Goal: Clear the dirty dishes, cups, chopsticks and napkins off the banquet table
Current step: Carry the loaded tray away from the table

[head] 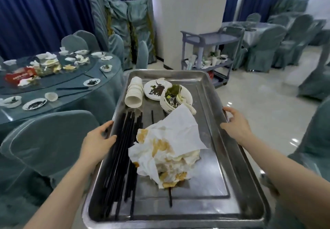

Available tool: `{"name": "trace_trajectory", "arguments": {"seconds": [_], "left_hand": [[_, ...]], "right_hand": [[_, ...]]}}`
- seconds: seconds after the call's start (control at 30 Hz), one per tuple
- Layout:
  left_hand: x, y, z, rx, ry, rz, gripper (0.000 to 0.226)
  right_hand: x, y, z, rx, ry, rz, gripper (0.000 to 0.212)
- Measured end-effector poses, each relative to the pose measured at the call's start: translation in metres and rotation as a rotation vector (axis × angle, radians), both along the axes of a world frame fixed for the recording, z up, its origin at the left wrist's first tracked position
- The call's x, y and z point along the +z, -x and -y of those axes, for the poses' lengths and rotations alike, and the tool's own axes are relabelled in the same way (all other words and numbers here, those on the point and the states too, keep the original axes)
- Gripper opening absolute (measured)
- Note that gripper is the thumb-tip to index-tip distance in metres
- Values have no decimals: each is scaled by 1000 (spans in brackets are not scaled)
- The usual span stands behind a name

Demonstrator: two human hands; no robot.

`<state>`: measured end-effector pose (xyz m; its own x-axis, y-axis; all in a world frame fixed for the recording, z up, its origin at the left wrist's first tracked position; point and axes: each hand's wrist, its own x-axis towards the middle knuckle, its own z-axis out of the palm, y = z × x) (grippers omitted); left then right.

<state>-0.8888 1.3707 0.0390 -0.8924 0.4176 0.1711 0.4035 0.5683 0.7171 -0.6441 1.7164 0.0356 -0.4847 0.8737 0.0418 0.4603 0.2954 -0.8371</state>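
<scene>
Steel tray (210,93) gripped by left hand (97,142), right hand (235,124); no legible writing.

A banquet hall: cloth-covered chairs (264,50), a round table (59,93), a service cart (209,50).

No readable text anywhere. Only candidate: red packet (18,76) on the banquet table (100,93), far left, has pale lettering across its face, too blurred and small to make out. No visible print on the steel tray (219,139), stacked cups (134,93), plates (155,89), napkins (169,146) or grey cart (210,39)
</scene>
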Motion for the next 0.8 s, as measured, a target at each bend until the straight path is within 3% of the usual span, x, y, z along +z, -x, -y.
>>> {"name": "trace_trajectory", "arguments": {"seconds": [0.17,0.43,0.8], "left_hand": [[-8,80,-139,-202,9,51,52],[-19,132,-380,-431,40,71,57],[-17,158,-708,-450,25,111,56]], "right_hand": [[-13,16,-89,-185,-12,42,63],[-18,14,-259,-367,-6,86,65],[10,37,-574,-393,-71,142,63]]}}
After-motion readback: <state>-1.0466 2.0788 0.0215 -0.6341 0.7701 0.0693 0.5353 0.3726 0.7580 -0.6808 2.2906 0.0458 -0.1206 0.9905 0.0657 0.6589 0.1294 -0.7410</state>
